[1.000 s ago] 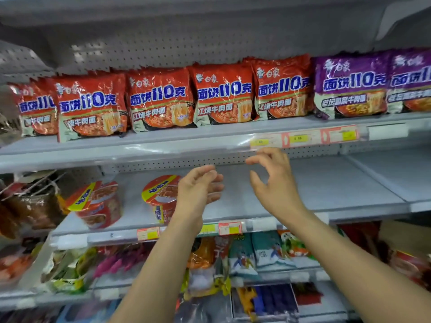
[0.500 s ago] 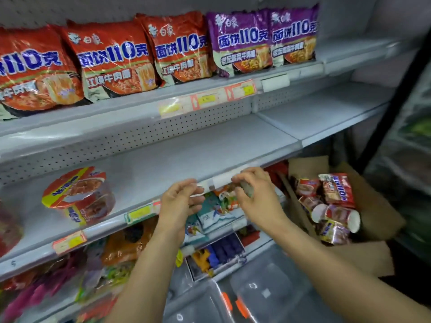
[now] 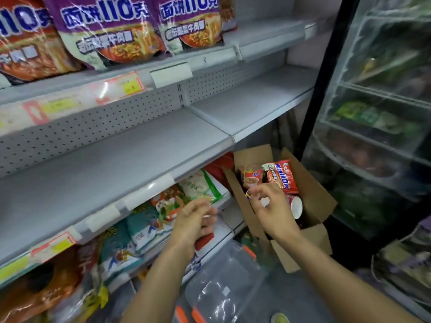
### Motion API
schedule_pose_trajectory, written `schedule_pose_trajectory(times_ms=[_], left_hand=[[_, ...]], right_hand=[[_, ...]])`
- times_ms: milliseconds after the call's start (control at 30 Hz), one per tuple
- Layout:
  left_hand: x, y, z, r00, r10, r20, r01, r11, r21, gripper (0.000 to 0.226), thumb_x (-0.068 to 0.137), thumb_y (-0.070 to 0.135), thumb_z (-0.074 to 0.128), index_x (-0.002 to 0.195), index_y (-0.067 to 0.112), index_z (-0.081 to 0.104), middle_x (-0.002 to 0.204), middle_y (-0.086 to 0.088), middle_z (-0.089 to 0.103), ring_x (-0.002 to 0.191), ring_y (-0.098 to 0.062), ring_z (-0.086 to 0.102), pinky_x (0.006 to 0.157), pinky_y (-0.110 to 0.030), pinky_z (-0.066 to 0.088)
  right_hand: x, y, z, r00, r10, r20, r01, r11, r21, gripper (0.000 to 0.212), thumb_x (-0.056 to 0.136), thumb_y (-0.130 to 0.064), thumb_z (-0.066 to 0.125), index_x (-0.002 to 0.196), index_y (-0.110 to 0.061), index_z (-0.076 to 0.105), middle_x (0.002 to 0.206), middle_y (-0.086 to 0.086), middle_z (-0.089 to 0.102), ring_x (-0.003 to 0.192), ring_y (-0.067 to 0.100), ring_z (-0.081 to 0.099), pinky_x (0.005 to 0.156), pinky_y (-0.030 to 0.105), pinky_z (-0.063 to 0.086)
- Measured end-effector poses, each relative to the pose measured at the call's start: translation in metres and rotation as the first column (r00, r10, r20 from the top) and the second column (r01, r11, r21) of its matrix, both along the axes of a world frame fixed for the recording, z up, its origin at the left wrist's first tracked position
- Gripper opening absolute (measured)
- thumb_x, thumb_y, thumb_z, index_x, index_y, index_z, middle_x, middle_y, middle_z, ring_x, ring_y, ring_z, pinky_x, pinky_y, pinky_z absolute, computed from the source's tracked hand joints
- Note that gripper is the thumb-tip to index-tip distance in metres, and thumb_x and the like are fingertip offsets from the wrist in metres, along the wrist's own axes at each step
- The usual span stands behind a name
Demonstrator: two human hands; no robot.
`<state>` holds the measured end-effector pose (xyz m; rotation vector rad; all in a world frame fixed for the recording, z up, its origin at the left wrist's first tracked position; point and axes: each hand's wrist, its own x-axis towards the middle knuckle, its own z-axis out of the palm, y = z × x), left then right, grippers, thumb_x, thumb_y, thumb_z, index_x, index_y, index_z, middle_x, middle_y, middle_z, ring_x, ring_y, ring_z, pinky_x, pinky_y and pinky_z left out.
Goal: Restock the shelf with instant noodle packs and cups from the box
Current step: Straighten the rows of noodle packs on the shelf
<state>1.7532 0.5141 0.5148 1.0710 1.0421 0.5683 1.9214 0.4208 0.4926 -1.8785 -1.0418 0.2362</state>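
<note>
An open cardboard box [image 3: 319, 197] sits on the floor at the right end of the shelving. Inside lie a red noodle pack [image 3: 283, 174], a smaller red pack [image 3: 251, 178] and a cup [image 3: 296, 206] on its side. My right hand [image 3: 271, 209] hovers over the box mouth with fingers loosely curled and nothing in it. My left hand [image 3: 194, 220] is lower left of it, in front of the lower shelf, fingers relaxed and empty. The grey middle shelf [image 3: 130, 148] is bare here. Purple noodle packs [image 3: 112, 29] and a red noodle pack [image 3: 28, 43] stand on the shelf above.
A glass-door fridge [image 3: 377, 113] with a black frame stands right of the box. Bagged goods [image 3: 163, 206] fill the lower shelf. A clear plastic bin with orange latches [image 3: 224, 287] lies on the floor below my arms.
The view has swung right and down. Both hands dropped from the middle shelf's front edge; my right hand now reaches over the box. The cups on the middle shelf are out of view.
</note>
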Motion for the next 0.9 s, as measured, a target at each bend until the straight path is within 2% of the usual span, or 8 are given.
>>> schedule_pose_trajectory(times_ms=[200, 333, 433, 667, 733, 800, 867, 900], left_hand=[[0.133, -0.002, -0.031, 0.997, -0.056, -0.051, 0.051, 0.994, -0.096, 0.01, 0.099, 0.015, 0.056, 0.098, 0.017, 0.066, 0.09, -0.006, 0.074, 0.077, -0.019, 0.067, 0.067, -0.028, 0.054], [0.212, -0.003, -0.057, 0.995, -0.075, -0.063, 0.063, 0.981, -0.183, 0.012, 0.099, 0.015, 0.055, 0.104, 0.014, 0.066, 0.086, -0.004, 0.074, 0.074, -0.019, 0.067, 0.07, -0.032, 0.055], [0.258, -0.005, -0.076, 0.994, -0.075, -0.079, 0.053, 0.967, -0.248, 0.01, 0.099, 0.013, 0.055, 0.101, 0.015, 0.065, 0.08, -0.002, 0.074, 0.073, -0.019, 0.067, 0.074, -0.034, 0.054], [0.333, 0.013, -0.127, 0.968, -0.166, -0.19, 0.101, 0.945, -0.312, 0.011, 0.099, 0.017, 0.056, 0.105, 0.015, 0.064, 0.09, -0.005, 0.074, 0.078, -0.019, 0.068, 0.07, -0.031, 0.053], [0.351, 0.025, -0.143, 0.957, -0.192, -0.218, 0.118, 0.943, -0.312, 0.01, 0.098, 0.019, 0.056, 0.104, 0.017, 0.064, 0.095, -0.006, 0.074, 0.088, -0.022, 0.07, 0.076, -0.034, 0.056], [0.368, 0.037, -0.159, 0.95, -0.214, -0.23, 0.134, 0.938, -0.319, 0.01, 0.098, 0.019, 0.056, 0.104, 0.017, 0.064, 0.095, -0.007, 0.075, 0.092, -0.023, 0.069, 0.083, -0.038, 0.056], [0.383, 0.051, -0.175, 0.941, -0.238, -0.241, 0.15, 0.93, -0.335, 0.011, 0.098, 0.019, 0.055, 0.106, 0.017, 0.063, 0.097, -0.006, 0.074, 0.091, -0.02, 0.069, 0.082, -0.038, 0.055], [0.396, 0.063, -0.187, 0.935, -0.254, -0.247, 0.163, 0.927, -0.337, 0.012, 0.098, 0.019, 0.056, 0.107, 0.017, 0.063, 0.099, -0.005, 0.074, 0.091, -0.019, 0.069, 0.079, -0.035, 0.056]], right_hand=[[0.127, -0.012, -0.025, 0.987, -0.087, -0.137, 0.083, 0.996, -0.036, 0.021, 0.089, -0.002, 0.06, 0.091, -0.021, 0.068, 0.099, -0.015, 0.056, 0.097, 0.003, 0.054, 0.087, 0.023, 0.044], [0.205, -0.027, -0.057, 0.966, -0.127, -0.224, 0.103, 0.988, -0.116, 0.017, 0.091, -0.006, 0.06, 0.093, -0.02, 0.068, 0.109, -0.004, 0.057, 0.092, -0.001, 0.055, 0.075, 0.01, 0.046], [0.246, -0.034, -0.08, 0.925, -0.166, -0.341, 0.126, 0.983, -0.136, 0.018, 0.092, -0.007, 0.059, 0.094, -0.022, 0.067, 0.106, -0.005, 0.059, 0.097, 0.008, 0.061, 0.08, 0.027, 0.054], [0.299, -0.03, -0.151, 0.796, -0.27, -0.542, 0.16, 0.957, -0.242, 0.03, 0.09, 0.009, 0.055, 0.089, -0.019, 0.066, 0.103, 0.009, 0.066, 0.091, 0.013, 0.065, 0.069, 0.017, 0.051], [0.313, -0.021, -0.165, 0.719, -0.303, -0.626, 0.179, 0.95, -0.254, 0.047, 0.089, 0.013, 0.055, 0.077, -0.03, 0.071, 0.086, -0.004, 0.069, 0.078, 0.0, 0.065, 0.066, 0.009, 0.05], [0.322, -0.012, -0.171, 0.577, -0.321, -0.751, 0.23, 0.946, -0.228, 0.026, 0.077, -0.009, 0.079, 0.063, -0.031, 0.075, 0.074, -0.015, 0.07, 0.074, -0.005, 0.065, 0.064, 0.01, 0.052], [0.331, -0.001, -0.179, 0.497, -0.327, -0.803, 0.278, 0.937, -0.21, 0.017, 0.063, -0.029, 0.088, 0.063, -0.021, 0.074, 0.087, -0.004, 0.074, 0.083, 0.007, 0.067, 0.063, 0.019, 0.052], [0.341, 0.007, -0.19, 0.447, -0.359, -0.819, 0.322, 0.919, -0.227, 0.011, 0.077, -0.016, 0.079, 0.071, -0.018, 0.071, 0.101, 0.009, 0.072, 0.092, 0.018, 0.064, 0.064, 0.023, 0.049]])
